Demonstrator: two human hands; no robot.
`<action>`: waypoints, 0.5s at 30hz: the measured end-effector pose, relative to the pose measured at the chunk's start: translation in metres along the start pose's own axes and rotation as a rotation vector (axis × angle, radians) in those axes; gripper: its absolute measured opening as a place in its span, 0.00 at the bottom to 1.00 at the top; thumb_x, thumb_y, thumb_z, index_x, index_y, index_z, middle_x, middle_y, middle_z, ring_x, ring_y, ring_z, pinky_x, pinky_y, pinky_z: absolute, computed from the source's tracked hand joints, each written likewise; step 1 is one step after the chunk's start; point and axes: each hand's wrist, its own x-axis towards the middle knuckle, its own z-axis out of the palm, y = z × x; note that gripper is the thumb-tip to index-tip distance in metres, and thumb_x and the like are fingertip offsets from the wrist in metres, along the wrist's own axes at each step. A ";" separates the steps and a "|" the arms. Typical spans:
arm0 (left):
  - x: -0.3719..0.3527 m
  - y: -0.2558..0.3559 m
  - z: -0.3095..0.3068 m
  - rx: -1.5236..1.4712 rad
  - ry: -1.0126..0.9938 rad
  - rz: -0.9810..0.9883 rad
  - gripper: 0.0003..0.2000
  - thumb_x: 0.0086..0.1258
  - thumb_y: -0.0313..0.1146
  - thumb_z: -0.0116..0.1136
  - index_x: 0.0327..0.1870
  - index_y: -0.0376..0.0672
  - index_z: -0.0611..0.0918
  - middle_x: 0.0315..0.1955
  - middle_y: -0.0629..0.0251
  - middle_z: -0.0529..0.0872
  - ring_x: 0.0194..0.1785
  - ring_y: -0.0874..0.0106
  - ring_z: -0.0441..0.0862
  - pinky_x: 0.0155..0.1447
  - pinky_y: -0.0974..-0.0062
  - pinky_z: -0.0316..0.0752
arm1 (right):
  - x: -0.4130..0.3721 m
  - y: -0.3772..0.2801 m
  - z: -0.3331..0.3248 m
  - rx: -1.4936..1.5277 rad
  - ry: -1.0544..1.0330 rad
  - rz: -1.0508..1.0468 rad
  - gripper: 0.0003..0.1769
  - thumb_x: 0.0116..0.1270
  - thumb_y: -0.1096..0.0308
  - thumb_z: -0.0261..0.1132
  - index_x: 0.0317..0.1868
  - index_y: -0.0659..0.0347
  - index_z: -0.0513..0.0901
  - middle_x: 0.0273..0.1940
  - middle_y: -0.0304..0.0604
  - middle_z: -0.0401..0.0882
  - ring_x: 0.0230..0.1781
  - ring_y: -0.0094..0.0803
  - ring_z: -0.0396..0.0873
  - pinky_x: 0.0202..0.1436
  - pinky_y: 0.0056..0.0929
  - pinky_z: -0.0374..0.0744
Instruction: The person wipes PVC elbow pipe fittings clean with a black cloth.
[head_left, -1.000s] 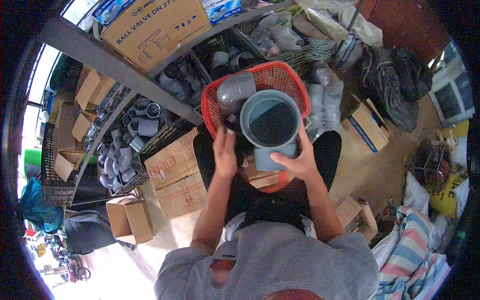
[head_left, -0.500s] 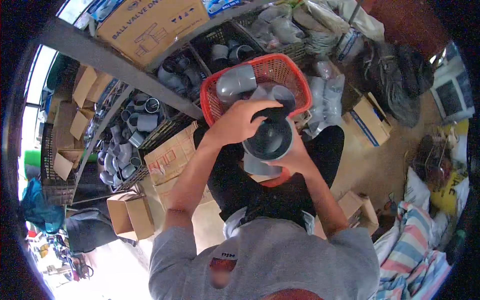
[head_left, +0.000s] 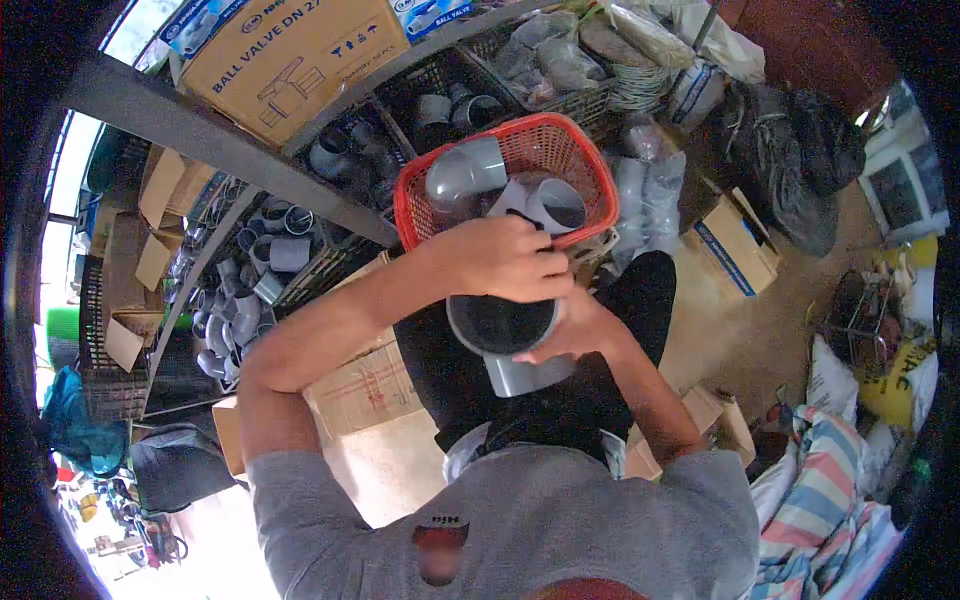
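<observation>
A grey plastic pipe tee (head_left: 527, 378) is held over my lap, its wide dark opening turned up toward me and a shorter branch pointing down. My right hand (head_left: 582, 322) wraps around its right side. My left hand (head_left: 508, 260) lies across the far rim of the opening with curled fingers. At its knuckles shows a bit of a dark item (head_left: 528, 218), mostly hidden and too small to name. Just beyond the hands stands a red plastic basket (head_left: 408, 205), holding a grey elbow fitting (head_left: 466, 168) and another grey fitting (head_left: 556, 206).
Black crates of grey fittings (head_left: 290, 252) stand to the left and beyond the basket. A metal shelf post (head_left: 230, 140) crosses the upper left, beside a ball valve carton (head_left: 300, 75). An opened carton (head_left: 735, 245) and striped fabric (head_left: 815, 480) lie at the right.
The tee has come lower toward my lap, showing more of its branch. My left hand has turned over, from pinching the dark item to lying across the rim, with its elbow swung outward.
</observation>
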 end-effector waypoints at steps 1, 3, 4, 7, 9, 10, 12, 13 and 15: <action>0.000 0.001 -0.003 0.017 0.041 0.087 0.10 0.56 0.38 0.59 0.38 0.51 0.78 0.32 0.75 0.77 0.32 0.76 0.79 0.35 0.76 0.78 | -0.001 -0.002 -0.002 -0.080 -0.087 -0.018 0.50 0.31 0.61 0.90 0.61 0.61 0.81 0.66 0.46 0.74 0.67 0.36 0.73 0.67 0.38 0.77; 0.004 0.012 -0.010 0.003 0.024 0.095 0.09 0.56 0.40 0.59 0.37 0.53 0.78 0.31 0.76 0.75 0.34 0.76 0.79 0.33 0.78 0.76 | -0.005 0.013 -0.003 -0.053 -0.099 -0.130 0.43 0.32 0.59 0.90 0.54 0.59 0.86 0.60 0.47 0.80 0.64 0.36 0.77 0.67 0.39 0.77; 0.008 0.016 -0.015 -0.013 0.033 0.138 0.09 0.57 0.40 0.59 0.36 0.53 0.78 0.30 0.76 0.75 0.35 0.76 0.79 0.33 0.78 0.76 | -0.007 0.022 -0.002 -0.047 -0.065 -0.193 0.44 0.32 0.59 0.90 0.56 0.59 0.86 0.59 0.47 0.81 0.63 0.37 0.77 0.67 0.39 0.77; 0.006 0.019 -0.020 -0.010 -0.020 0.163 0.08 0.58 0.41 0.60 0.38 0.55 0.79 0.31 0.76 0.74 0.36 0.76 0.79 0.32 0.77 0.77 | -0.005 0.019 -0.002 -0.203 -0.058 -0.288 0.47 0.31 0.60 0.90 0.59 0.59 0.84 0.59 0.45 0.81 0.64 0.36 0.77 0.67 0.38 0.76; -0.001 0.012 -0.022 0.021 -0.010 -0.006 0.11 0.58 0.39 0.60 0.43 0.54 0.80 0.35 0.75 0.76 0.36 0.76 0.79 0.32 0.75 0.79 | -0.001 0.031 -0.004 0.055 -0.108 -0.058 0.52 0.29 0.62 0.90 0.62 0.61 0.81 0.63 0.44 0.77 0.67 0.34 0.73 0.66 0.37 0.76; -0.005 0.009 -0.022 0.020 -0.015 -0.005 0.11 0.58 0.39 0.60 0.43 0.54 0.80 0.35 0.75 0.76 0.36 0.76 0.79 0.32 0.75 0.79 | 0.001 0.017 -0.006 -0.032 0.077 -0.201 0.58 0.27 0.57 0.90 0.63 0.67 0.76 0.66 0.48 0.74 0.68 0.39 0.73 0.73 0.39 0.70; -0.013 0.004 -0.020 -0.094 -0.073 -0.286 0.18 0.60 0.38 0.65 0.51 0.49 0.80 0.41 0.69 0.79 0.39 0.69 0.81 0.36 0.69 0.82 | 0.003 -0.001 -0.010 0.014 0.110 -0.155 0.65 0.26 0.59 0.90 0.69 0.69 0.68 0.65 0.52 0.74 0.67 0.43 0.74 0.74 0.39 0.69; -0.015 0.002 -0.019 -0.150 -0.103 -0.417 0.21 0.61 0.38 0.67 0.55 0.46 0.79 0.44 0.66 0.80 0.40 0.65 0.83 0.39 0.66 0.83 | 0.004 0.001 -0.008 0.037 0.281 -0.274 0.67 0.26 0.59 0.90 0.70 0.69 0.65 0.64 0.54 0.74 0.67 0.45 0.74 0.73 0.40 0.70; -0.013 0.003 -0.016 -0.207 -0.102 -0.517 0.22 0.62 0.38 0.69 0.56 0.44 0.78 0.46 0.60 0.82 0.45 0.59 0.85 0.45 0.61 0.84 | 0.003 -0.009 -0.018 -0.081 0.301 -0.242 0.67 0.26 0.60 0.89 0.70 0.69 0.65 0.64 0.55 0.73 0.68 0.46 0.73 0.73 0.41 0.70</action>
